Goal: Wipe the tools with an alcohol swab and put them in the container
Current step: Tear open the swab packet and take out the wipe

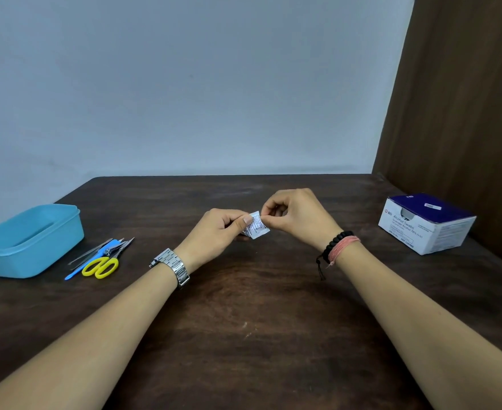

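Above the middle of the dark wooden table both hands hold a small white alcohol swab packet. My left hand pinches its left side between thumb and fingers. My right hand pinches its top right corner. A pile of tools lies at the left: yellow-handled scissors, a blue-handled tool, a nail clipper and metal tweezers. Left of them stands the light blue plastic container, with nothing visible inside it.
A white and dark blue box of alcohol swabs stands at the right of the table. A brown wooden panel rises behind it. A pale wall runs along the table's far edge.
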A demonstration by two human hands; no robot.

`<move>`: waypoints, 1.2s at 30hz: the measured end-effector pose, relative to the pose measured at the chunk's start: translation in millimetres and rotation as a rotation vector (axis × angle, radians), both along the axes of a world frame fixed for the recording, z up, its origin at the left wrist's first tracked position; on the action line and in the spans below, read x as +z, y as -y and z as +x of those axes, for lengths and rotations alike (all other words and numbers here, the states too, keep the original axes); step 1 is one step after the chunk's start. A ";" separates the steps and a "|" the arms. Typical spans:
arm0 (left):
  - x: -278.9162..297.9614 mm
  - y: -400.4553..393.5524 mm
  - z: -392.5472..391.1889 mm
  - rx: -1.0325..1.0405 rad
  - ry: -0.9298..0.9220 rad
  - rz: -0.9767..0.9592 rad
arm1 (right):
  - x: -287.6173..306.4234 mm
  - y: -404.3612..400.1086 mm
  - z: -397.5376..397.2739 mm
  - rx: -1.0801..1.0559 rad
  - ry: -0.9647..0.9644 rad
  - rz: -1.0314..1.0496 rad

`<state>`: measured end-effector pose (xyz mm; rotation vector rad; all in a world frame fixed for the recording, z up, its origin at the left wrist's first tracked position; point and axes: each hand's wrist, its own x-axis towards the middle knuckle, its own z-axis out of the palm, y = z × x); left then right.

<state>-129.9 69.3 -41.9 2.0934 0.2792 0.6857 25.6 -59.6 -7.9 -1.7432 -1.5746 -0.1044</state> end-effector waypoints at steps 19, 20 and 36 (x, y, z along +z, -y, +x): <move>-1.0 0.7 1.0 0.003 -0.027 -0.086 | -1.9 -3.8 0.2 -0.028 0.003 -0.062; -1.1 1.1 0.9 0.004 -0.036 -0.092 | -2.5 -4.4 0.1 -0.038 0.002 -0.071; 1.5 5.3 1.6 -0.054 -0.009 -0.216 | -5.6 -2.0 2.5 0.032 -0.084 -0.092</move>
